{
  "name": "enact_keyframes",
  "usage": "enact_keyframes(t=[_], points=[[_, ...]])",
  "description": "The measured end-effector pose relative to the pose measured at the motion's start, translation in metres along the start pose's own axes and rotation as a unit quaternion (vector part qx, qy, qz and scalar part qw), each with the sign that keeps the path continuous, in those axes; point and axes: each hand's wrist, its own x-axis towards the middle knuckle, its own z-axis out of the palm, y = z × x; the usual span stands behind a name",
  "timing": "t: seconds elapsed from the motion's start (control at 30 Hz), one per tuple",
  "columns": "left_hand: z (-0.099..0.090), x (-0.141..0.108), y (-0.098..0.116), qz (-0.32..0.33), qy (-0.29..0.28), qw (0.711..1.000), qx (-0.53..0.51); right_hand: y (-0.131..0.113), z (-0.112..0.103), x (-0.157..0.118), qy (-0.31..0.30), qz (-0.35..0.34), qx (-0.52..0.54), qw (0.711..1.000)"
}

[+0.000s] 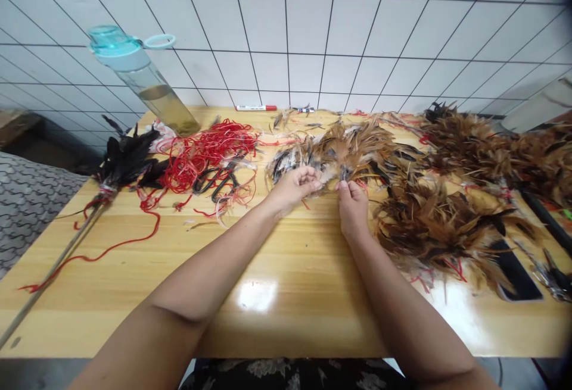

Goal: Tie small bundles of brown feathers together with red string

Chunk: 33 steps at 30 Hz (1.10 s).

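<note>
Partly liquid-filled bottle (pixel 154 89), right hand (pixel 354 206) pinching feathers (pixel 344 171)

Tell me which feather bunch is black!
The black bunch on the far left, at the end of the stick. The other bunches are mostly brown.

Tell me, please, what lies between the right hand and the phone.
Mostly brown feathers lie between the right hand and the phone, as the head view shows.

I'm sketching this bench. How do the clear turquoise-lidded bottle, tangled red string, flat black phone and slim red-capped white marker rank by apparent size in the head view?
1. Clear turquoise-lidded bottle and tangled red string: too alike to rank.
2. Flat black phone.
3. Slim red-capped white marker.
</note>
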Motion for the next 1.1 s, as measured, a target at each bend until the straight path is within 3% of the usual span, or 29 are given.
enact_keyframes(t=[0.13,0.23,0.37,0.53,0.67,0.77,0.87,0.97,1.03,1.1], points=[[0.007,-0.002,-0.003,-0.013,-0.015,0.999,0.035,0.0,0.003,-0.001,0.004,0.008,0.009,1.0],[0.011,-0.003,-0.003,-0.009,0.01,0.998,0.06,0.003,0.004,-0.002,-0.006,-0.003,-0.009,1.0],[0.016,-0.005,-0.001,-0.016,0.039,0.998,0.043,0.006,0.006,-0.003,-0.014,-0.018,-0.023,0.999],[0.018,-0.006,-0.001,-0.032,0.037,0.999,0.015,0.005,0.006,-0.002,-0.012,-0.031,-0.023,0.999],[0.016,-0.006,-0.001,0.006,0.036,0.994,0.1,0.005,0.007,-0.001,-0.014,-0.047,-0.04,0.998],[0.014,-0.006,0.0,0.063,0.04,0.967,0.243,0.006,0.007,-0.002,-0.022,-0.064,-0.075,0.995],[0.01,-0.006,0.001,0.136,0.039,0.916,0.375,0.006,0.007,-0.003,-0.027,-0.077,-0.095,0.992],[0.008,-0.007,0.002,0.184,0.042,0.883,0.429,0.005,0.007,-0.003,-0.022,-0.084,-0.089,0.992],[0.007,-0.007,0.003,0.169,0.061,0.898,0.401,0.005,0.006,-0.003,-0.016,-0.075,-0.08,0.994],[0.007,-0.005,0.002,0.111,0.082,0.944,0.3,0.005,0.005,-0.002,-0.009,-0.051,-0.068,0.996]])
